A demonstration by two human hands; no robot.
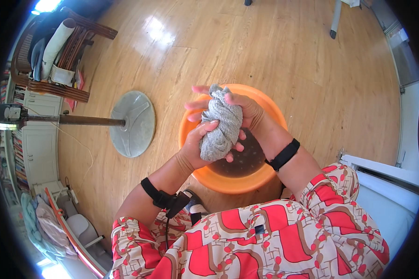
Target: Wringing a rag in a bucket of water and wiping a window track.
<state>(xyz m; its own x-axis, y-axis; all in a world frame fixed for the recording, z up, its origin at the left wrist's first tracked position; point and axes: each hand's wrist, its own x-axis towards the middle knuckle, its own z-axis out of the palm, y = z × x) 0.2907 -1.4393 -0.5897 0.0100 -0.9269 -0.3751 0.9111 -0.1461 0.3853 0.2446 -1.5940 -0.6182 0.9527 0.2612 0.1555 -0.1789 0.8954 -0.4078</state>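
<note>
A grey, twisted, wet-looking cloth [221, 123] is bunched up between my two hands, above an orange basin [275, 109]. My left hand [194, 146] grips its lower end, thumb laid across the front. Higher up, my right hand [247, 110] is wrapped round the top end. Fingertips show on both sides of the cloth, and the parts of the fingers behind it are hidden. Murky dark water [242, 158] with some bubbles lies in the basin.
On the wood-look floor to the left stands a round grey stand base [137, 123] with a pole. Behind it is a wooden chair [56, 90] with things piled on it. A drying rack with clothes [44, 223] is at the lower left; a white appliance [381, 190] is at right.
</note>
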